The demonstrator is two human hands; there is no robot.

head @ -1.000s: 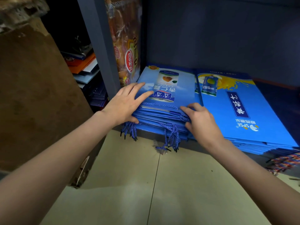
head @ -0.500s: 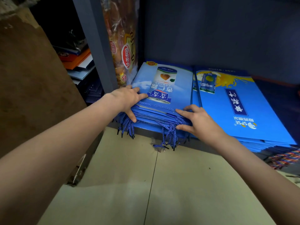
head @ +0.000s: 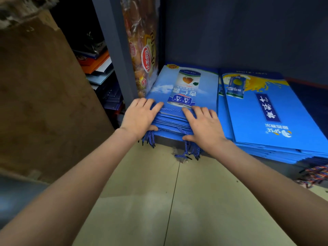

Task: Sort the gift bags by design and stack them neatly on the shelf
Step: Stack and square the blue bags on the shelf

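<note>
The flat stack of glossy blue paper gift bags with a can print (head: 184,96) lies on the dark shelf (head: 310,89). Its near edge is pressed under the flat, uncurled left hand (head: 140,118) and right hand (head: 204,125). Light, stiff, slippery sheets are judged likely; the sides just outside both palms are best gripped.
</note>
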